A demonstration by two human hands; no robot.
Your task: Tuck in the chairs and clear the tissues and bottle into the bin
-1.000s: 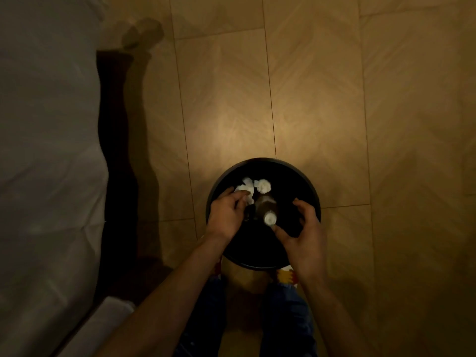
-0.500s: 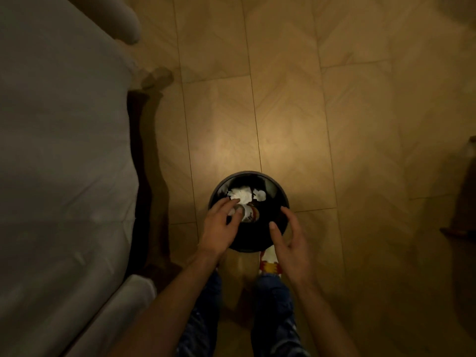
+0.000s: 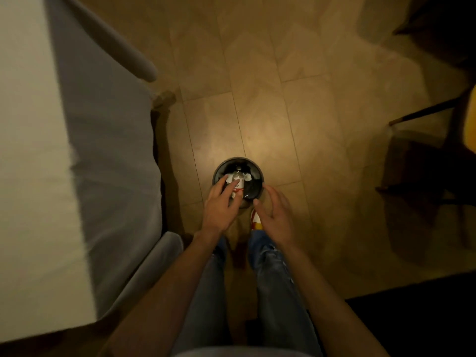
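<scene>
On the wooden floor [image 3: 270, 104] ahead of the person's feet stands the round black bin [image 3: 260, 188], and everything else lies around it. Inside the bin lies the bottle [image 3: 238, 182], its white label with red print facing up, with crumpled white tissues [image 3: 249, 177] beside it. Over the bin's near-left rim hangs the left hand [image 3: 219, 210], fingers [image 3: 233, 188] spread and loosely extended above the bottle; whether they touch it cannot be told. Just near-right of the bin is the right hand [image 3: 277, 217], fingers [image 3: 273, 195] spread and holding nothing. Below that hand, close to the bin's near side, shows a white, red and yellow shoe [image 3: 255, 220] under blue jeans [image 3: 273, 279]. Left of the bin hangs the grey cloth of the bench [image 3: 108, 150], with a grey chair [image 3: 144, 274] pushed against it. Well right of the bin stands a dark chair [image 3: 422, 161].
</scene>
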